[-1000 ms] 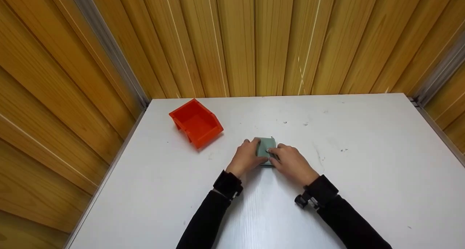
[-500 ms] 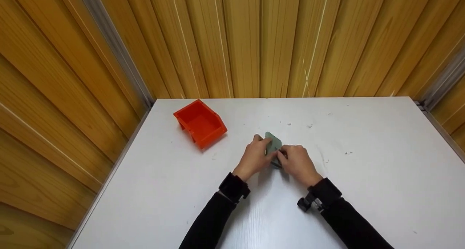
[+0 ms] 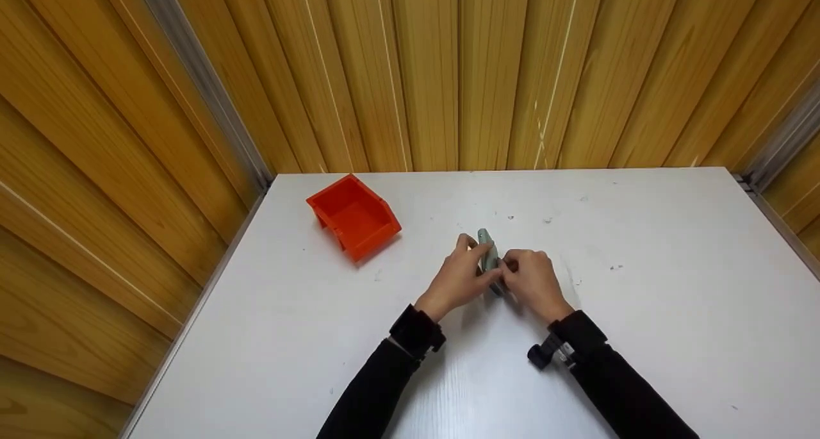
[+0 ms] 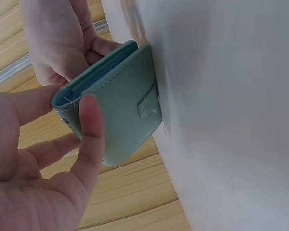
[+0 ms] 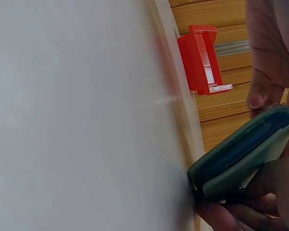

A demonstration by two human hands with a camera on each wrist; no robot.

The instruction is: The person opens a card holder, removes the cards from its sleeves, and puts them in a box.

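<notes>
A small pale-green wallet (image 3: pixel 485 238) with a stitched edge and a metal snap stands on its edge on the white table, folded over. Its long side meets the tabletop in the left wrist view, where the wallet (image 4: pixel 120 103) shows a bluish inside between its two halves. My left hand (image 3: pixel 456 277) pinches the folded spine between thumb and fingers. From the other side, my right hand (image 3: pixel 533 284) grips the wallet low with curled fingers, near the snap side. In the right wrist view those fingers (image 5: pixel 253 214) lie along the wallet's lower face, partly hidden.
An orange-red open-front bin (image 3: pixel 355 224) sits tilted in angle at the back left of the white table (image 3: pixel 256 336). Wood-patterned panels (image 3: pixel 423 74) wall in the back and the sides.
The wallet has turned from lying face up to standing on its edge. Both hands have rolled it over and still hold it; the head view has shifted slightly.
</notes>
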